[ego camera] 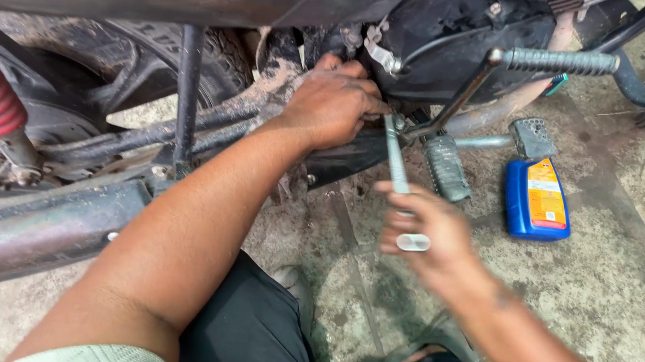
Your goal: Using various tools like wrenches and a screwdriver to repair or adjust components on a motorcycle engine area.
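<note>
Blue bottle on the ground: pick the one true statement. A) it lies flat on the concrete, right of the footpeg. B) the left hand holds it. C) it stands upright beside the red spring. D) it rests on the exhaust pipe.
A: the blue bottle lies flat on the concrete floor, just right of the footpeg, and neither the left hand nor the right hand touches it.

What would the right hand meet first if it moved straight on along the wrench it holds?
The right hand holds a metal wrench that points up toward the engine underside. Going on, it would probably first meet the fitting beside the left hand. Depth is unclear in this one view.
</note>
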